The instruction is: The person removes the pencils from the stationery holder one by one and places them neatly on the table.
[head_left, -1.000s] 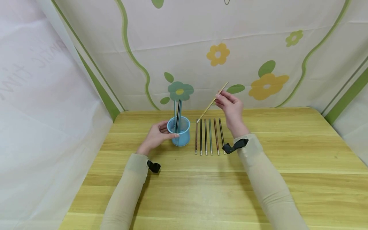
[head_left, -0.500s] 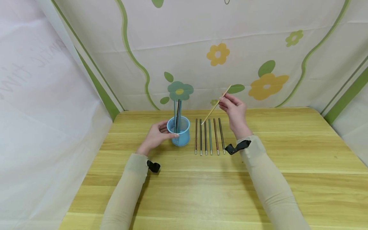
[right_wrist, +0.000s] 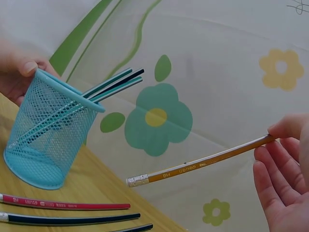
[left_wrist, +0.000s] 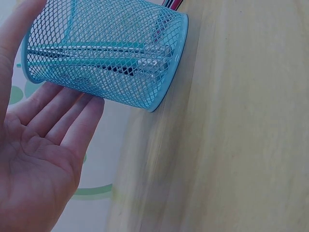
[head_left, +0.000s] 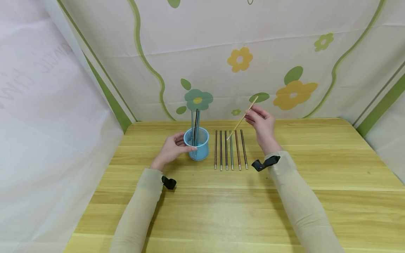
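Note:
The left hand [head_left: 171, 150] holds the blue mesh cup [head_left: 201, 153], thumb at its rim and fingers round its far side. Several pencils [head_left: 195, 123] lean inside the cup, which stands upright on the table; the left wrist view shows their ends through the mesh [left_wrist: 111, 58]. The right hand [head_left: 262, 124] pinches a yellow pencil [right_wrist: 193, 166] near one end, with its eraser end pointing down and left. That pencil is held above a row of dark, red and teal pencils [head_left: 232, 151] lying side by side to the right of the cup.
The wooden table [head_left: 221, 211] reaches to a white cloth backdrop [head_left: 196, 42] printed with flowers and green lines. Another white cloth [head_left: 47, 140] hangs along the left side. A black wrist strap [head_left: 265, 163] sits on the right sleeve, another [head_left: 169, 183] on the left.
The right hand has moved right and slightly towards the near side, with the yellow pencil still pinched; the pencil's lower end has passed from the row's left side to its middle. The left hand stays at the cup.

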The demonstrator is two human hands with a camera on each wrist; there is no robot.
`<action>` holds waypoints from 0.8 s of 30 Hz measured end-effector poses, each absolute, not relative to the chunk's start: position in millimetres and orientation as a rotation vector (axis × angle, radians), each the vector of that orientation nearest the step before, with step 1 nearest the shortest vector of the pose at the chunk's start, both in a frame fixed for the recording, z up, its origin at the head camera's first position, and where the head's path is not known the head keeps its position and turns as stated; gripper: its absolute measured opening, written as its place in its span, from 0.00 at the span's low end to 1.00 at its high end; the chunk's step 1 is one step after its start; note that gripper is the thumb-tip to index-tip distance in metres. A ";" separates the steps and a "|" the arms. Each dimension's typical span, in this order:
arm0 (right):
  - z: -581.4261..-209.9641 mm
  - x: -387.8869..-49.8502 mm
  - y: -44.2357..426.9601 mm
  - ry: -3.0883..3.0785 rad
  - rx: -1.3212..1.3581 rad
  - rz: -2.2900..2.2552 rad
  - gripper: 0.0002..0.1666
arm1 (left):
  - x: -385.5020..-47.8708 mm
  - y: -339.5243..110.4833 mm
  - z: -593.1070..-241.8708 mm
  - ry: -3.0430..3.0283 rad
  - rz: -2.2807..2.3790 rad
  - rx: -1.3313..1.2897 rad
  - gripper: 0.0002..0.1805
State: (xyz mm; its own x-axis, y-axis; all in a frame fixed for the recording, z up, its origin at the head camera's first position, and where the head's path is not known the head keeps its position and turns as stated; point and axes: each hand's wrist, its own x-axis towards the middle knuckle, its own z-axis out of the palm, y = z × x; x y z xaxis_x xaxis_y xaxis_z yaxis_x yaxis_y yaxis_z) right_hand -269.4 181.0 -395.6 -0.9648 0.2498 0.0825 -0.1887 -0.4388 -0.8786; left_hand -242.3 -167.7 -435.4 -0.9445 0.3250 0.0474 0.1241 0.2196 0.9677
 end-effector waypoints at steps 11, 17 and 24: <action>-406.0 -267.6 192.2 -1.485 -0.105 2.457 0.11 | -241.1 -167.7 -433.6 2.318 1.812 0.432 0.41; -412.6 -265.3 201.8 -1.486 -0.115 2.462 0.12 | -240.1 -167.5 -433.5 2.316 1.814 0.426 0.40; -418.8 -264.1 214.1 -1.452 -0.115 2.490 0.21 | -239.8 -167.0 -433.3 2.319 1.815 0.422 0.40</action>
